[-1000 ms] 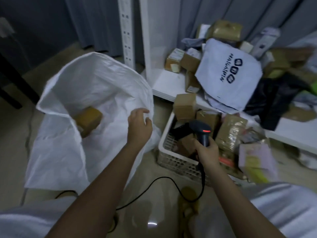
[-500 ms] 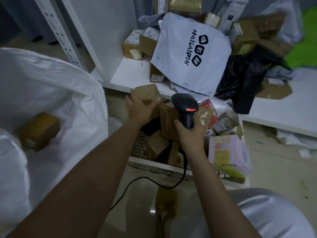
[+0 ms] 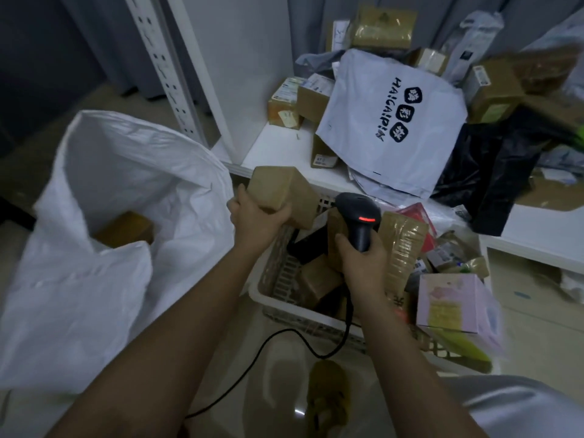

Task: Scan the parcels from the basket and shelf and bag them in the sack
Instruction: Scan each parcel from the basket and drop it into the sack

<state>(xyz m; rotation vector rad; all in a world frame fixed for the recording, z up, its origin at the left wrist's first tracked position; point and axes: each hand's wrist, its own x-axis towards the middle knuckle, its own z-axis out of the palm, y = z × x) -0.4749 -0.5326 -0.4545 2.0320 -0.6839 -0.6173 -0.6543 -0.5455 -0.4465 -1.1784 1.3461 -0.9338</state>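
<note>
My left hand [image 3: 259, 221] grips a small brown cardboard parcel [image 3: 282, 192] lifted above the left end of the white basket [image 3: 286, 303]. My right hand [image 3: 363, 259] holds a black corded scanner [image 3: 358, 216] with a red light, just right of that parcel. The basket holds several brown boxes and a pink box [image 3: 448, 303]. The open white sack [image 3: 126, 222] stands at left with one brown parcel [image 3: 126, 229] inside. The white shelf [image 3: 275, 147] behind carries a pile of boxes and a white mailer bag [image 3: 392, 121].
A black plastic bag [image 3: 493, 172] lies on the shelf at right. The scanner cable [image 3: 278, 339] trails across the floor between my arms. A white perforated upright [image 3: 167, 64] stands behind the sack. My foot in a yellow slipper [image 3: 328, 396] is below the basket.
My left hand left the sack rim, reached into the basket, took the small brown parcel and lifted it. The scanner in my right hand stayed beside it.
</note>
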